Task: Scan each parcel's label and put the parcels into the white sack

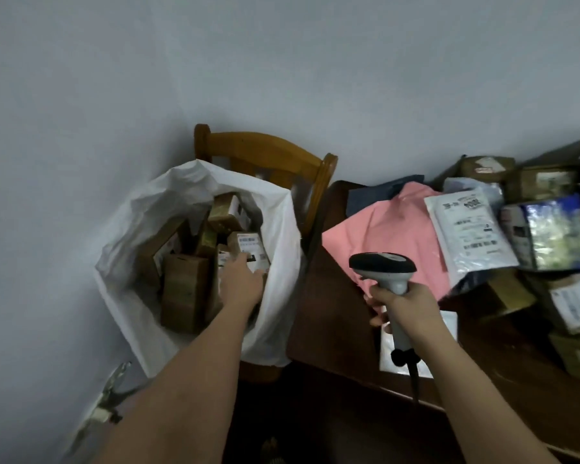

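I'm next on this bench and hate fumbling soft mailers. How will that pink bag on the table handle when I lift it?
The pink bag looks like thin creased plastic lying flat, so it will probably flop and sag from one corner. It seems light for its spread. The glossy film may be slippery, and the white mailer overlapping its edge could slide off with it.

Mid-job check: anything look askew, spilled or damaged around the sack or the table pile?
Nothing spilled or visibly damaged. The boxes in the white sack lie tilted at mixed angles, and the table's parcels are heaped loosely, with a pink mailer crumpled beneath a white one.
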